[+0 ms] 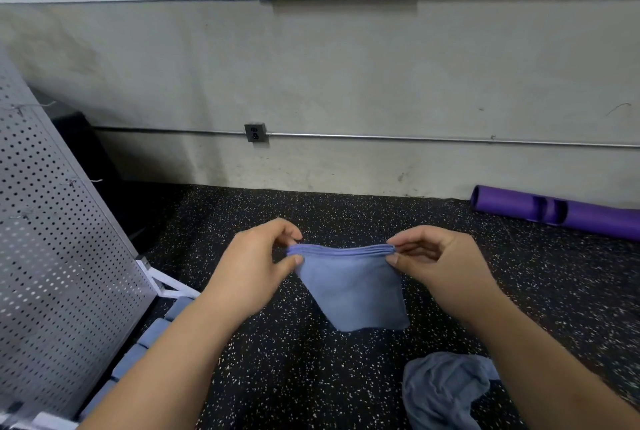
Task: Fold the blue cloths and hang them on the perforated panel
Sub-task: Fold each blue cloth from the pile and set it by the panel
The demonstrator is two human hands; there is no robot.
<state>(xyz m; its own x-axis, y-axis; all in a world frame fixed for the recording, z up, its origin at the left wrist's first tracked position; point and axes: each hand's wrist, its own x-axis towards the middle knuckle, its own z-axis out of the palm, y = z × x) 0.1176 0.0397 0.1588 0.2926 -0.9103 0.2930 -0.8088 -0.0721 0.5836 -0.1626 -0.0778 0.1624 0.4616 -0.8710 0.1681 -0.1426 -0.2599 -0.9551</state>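
Left hand (252,270) and right hand (440,267) each pinch a top corner of the folded blue cloth (349,284), dead center. The perforated panel (59,239) sits at 9 o'clock, crumpled cloth (446,391) at 5, purple tube (571,215) at 2.

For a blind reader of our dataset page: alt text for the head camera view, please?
A left hand and a right hand each pinch a top corner of a folded blue cloth, holding it up above a speckled black floor. A perforated panel stands at the left; a crumpled blue cloth lies at lower right.
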